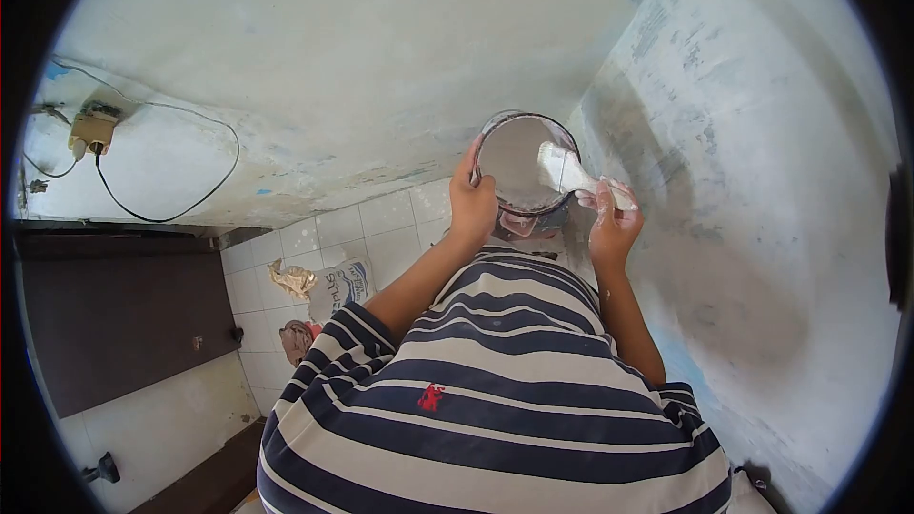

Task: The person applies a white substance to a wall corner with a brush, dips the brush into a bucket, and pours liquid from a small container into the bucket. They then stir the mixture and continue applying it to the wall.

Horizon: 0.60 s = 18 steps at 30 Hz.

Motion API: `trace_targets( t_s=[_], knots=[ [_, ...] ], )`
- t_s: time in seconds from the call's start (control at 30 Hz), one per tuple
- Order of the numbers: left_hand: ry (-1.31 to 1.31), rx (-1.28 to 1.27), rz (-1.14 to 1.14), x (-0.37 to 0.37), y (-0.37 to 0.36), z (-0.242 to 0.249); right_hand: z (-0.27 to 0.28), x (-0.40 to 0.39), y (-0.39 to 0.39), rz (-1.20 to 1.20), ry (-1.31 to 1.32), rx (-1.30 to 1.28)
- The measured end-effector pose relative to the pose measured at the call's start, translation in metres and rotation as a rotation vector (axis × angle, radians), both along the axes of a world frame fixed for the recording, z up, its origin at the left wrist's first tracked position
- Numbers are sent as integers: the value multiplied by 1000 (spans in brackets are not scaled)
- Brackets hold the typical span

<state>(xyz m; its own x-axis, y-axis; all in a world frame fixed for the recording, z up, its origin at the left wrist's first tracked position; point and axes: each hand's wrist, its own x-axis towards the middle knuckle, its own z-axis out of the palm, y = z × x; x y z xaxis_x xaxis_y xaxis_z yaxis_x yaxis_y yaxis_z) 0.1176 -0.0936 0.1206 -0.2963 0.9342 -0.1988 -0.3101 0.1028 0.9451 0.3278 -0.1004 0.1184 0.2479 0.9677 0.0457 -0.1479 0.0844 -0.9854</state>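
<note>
My left hand grips the near left rim of a round bucket with a dark edge, thumb over the rim. Inside is smooth greyish-white paint. Between the fingers of my right hand is the handle of a paintbrush. Its broad white-coated bristles point left, over the right part of the bucket's opening. White smears show on the brush handle and on my right fingers.
Patchy walls meet in a corner just beyond the bucket. On the left wall hangs a socket box with cables. A printed sack, crumpled brown paper and a bundled cloth lie on the tiled floor, near a dark cabinet.
</note>
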Motion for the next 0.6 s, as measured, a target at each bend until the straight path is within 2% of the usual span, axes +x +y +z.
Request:
trace_targets(
  t_s=[0.03, 0.1, 0.23, 0.3, 0.4, 0.43, 0.5, 0.57, 0.6],
  knots=[
    [43, 13, -24, 1, -2, 2, -11, 3, 1, -1, 3, -2],
    [87, 24, -51, 5, -7, 6, -25, 7, 6, -94, -280, 56],
    [122, 21, -67, 12, -11, 6, -20, 4, 8, -96, -74, -7],
    [124, 39, -66, 12, -12, -5, -13, 3, 4, -14, -155, -156],
    [160, 69, -70, 11, -13, -14, -18, 4, 1, 50, -224, -194],
    [177, 62, -34, 13, -15, -10, -23, 3, 1, 49, -222, -190],
    [197, 58, 3, 13, -17, -16, -30, 1, 1, 16, -258, 7],
    [467, -4, 128, 12, -16, -43, -23, -1, -3, 21, -313, -11],
    [468, 1, 126, 10, -17, -42, -18, -3, -5, 23, -372, -33]
  ],
)
